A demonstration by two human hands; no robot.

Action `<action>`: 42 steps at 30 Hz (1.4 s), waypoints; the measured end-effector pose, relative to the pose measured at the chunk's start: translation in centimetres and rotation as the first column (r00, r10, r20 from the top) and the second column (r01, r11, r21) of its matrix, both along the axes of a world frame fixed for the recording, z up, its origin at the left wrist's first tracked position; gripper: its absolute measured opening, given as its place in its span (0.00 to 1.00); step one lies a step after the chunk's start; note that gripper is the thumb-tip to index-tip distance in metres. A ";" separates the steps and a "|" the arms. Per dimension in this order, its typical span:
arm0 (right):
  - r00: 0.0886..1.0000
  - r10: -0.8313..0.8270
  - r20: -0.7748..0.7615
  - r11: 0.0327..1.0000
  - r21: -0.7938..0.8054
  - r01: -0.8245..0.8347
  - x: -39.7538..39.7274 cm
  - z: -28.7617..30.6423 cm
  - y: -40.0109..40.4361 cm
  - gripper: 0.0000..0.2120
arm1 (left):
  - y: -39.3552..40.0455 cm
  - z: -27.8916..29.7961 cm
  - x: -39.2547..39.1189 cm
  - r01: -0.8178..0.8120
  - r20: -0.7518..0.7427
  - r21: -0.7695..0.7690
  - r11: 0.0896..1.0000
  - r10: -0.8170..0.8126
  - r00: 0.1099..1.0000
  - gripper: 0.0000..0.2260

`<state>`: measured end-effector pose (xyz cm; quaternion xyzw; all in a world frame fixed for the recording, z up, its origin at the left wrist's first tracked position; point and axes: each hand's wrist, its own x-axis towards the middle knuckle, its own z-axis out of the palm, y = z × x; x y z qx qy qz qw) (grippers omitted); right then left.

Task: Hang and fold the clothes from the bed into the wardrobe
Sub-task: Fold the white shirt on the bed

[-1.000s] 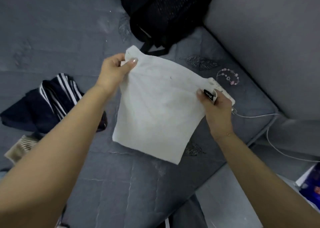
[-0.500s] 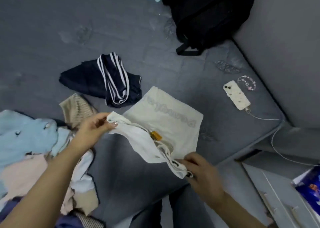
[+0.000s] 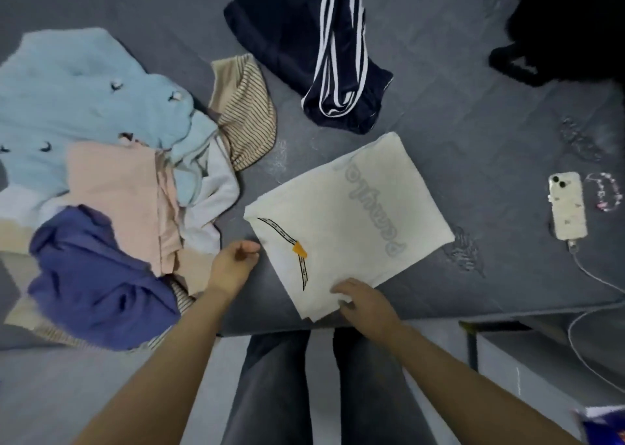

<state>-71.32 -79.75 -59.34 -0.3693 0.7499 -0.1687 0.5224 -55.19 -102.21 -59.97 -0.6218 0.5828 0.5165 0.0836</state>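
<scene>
A folded white garment (image 3: pixel 355 214) with grey lettering and an orange tag lies flat on the grey bed (image 3: pixel 473 106), near its front edge. My right hand (image 3: pixel 365 306) rests on the garment's near corner with its fingers spread on the cloth. My left hand (image 3: pixel 236 265) hovers just off the garment's left corner, fingers loosely curled and holding nothing. To the left is a pile of unfolded clothes: a light blue piece (image 3: pixel 84 100), a pink one (image 3: pixel 115 187), a purple one (image 3: pixel 101 275) and a beige striped one (image 3: pixel 243 113). Navy shorts with white stripes (image 3: pixel 304 56) lie behind the white garment.
A phone (image 3: pixel 568 208) on a white charging cable (image 3: pixel 581 326) and a bead bracelet (image 3: pixel 605 191) lie on the bed at the right. A black backpack (image 3: pixel 568 22) sits at the far right corner. My legs stand against the bed's front edge.
The white garment went from held up in both hands to lying folded flat on the bed. My left hand let go of it. The view swung left, showing the pile.
</scene>
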 end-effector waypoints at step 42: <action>0.910 0.344 -0.231 0.899 -0.198 -0.390 -10.0 -2.6 -12.1 0.08 | 23.6 -3.3 -8.3 -0.687 0.124 0.615 -0.387 0.908 -0.400 0.08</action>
